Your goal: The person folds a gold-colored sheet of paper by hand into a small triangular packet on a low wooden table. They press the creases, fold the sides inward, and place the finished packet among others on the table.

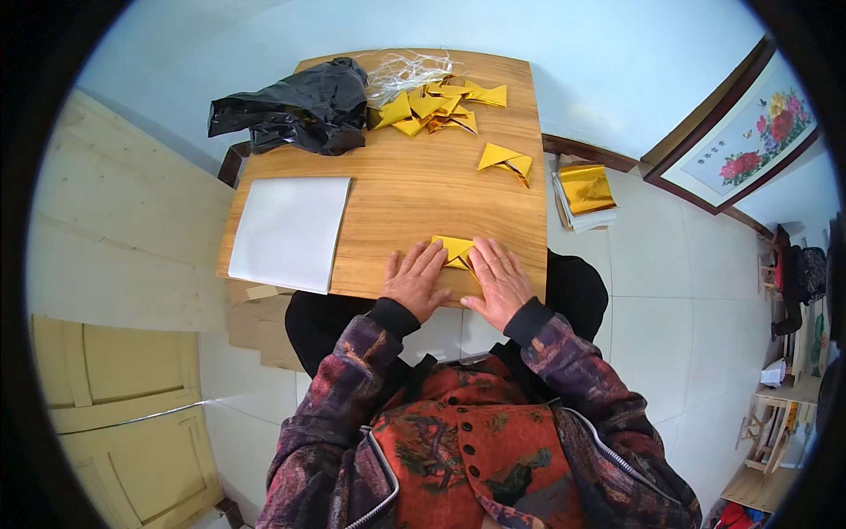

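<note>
Pale walls and white floor tiles around a small wooden table with warm grain, seen from above. Far left: cream wooden door panels and planks leaning beside the table. On the table's left half, a blank white rectangular sheet, flat, reaching close to the near edge. Behind it at the far left corner, a crumpled black plastic bag. Just right of the bag, a tangle of pale thin strings, and beside and in front of that a loose heap of folded gold foil paper pieces. Further right and nearer, one folded gold foil piece lying alone, well apart from the heap.

At the near edge, a partly folded gold foil paper, shiny yellow with sharp creases and an angular outline, flat on the wood, mostly covered. Left hand spread flat, palm down, fingers extended, pressing on the paper's left part. Right hand likewise flat and open, fingertips on the paper's right part; neither hand closed around anything. Dark patterned sleeves below.

Right of the table, a stack of gold foil sheets on a low surface. On the right wall, a framed floral picture.
</note>
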Demonstrator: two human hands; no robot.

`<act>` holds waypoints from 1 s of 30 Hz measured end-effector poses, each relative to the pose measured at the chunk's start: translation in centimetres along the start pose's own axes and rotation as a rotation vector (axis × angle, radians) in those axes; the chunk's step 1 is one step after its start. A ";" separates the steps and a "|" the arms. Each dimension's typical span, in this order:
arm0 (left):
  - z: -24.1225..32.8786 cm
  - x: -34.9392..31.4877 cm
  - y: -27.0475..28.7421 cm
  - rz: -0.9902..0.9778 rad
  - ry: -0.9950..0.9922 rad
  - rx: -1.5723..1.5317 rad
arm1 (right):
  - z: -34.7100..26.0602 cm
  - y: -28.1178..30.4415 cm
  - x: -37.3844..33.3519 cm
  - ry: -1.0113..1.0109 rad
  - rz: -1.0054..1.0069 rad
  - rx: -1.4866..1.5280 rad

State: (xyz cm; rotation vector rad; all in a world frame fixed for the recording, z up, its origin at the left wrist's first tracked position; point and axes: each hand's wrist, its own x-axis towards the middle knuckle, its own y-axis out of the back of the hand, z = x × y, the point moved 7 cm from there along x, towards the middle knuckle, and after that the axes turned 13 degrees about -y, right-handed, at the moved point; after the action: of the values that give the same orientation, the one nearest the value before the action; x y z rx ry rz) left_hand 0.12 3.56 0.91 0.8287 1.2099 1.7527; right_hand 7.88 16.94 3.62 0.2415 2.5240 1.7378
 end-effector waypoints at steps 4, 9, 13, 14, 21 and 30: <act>-0.3 1.3 -0.3 0.043 -0.011 0.047 | 0.0 -2.3 1.2 0.027 -0.038 -0.042; -1.0 1.1 -0.4 0.026 -0.014 0.067 | 0.1 -2.7 0.9 0.041 -0.010 -0.046; -0.7 0.9 -0.1 0.051 0.008 0.107 | 0.1 -2.8 1.1 0.031 -0.052 -0.064; -0.8 0.7 -0.2 0.027 0.037 0.113 | 0.1 -2.8 1.0 0.030 -0.057 -0.068; -1.8 -1.1 -0.2 -0.016 0.086 0.186 | 0.0 -2.7 0.9 0.044 -0.034 -0.078; -0.3 -3.2 0.2 0.049 0.129 0.199 | -0.1 -2.8 0.9 0.043 -0.036 -0.105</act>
State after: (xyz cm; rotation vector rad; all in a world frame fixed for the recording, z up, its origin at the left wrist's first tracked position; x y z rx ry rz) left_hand 1.23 0.57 0.79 0.8773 1.4795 1.7678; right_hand 6.76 16.01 1.06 0.1527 2.4395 1.8745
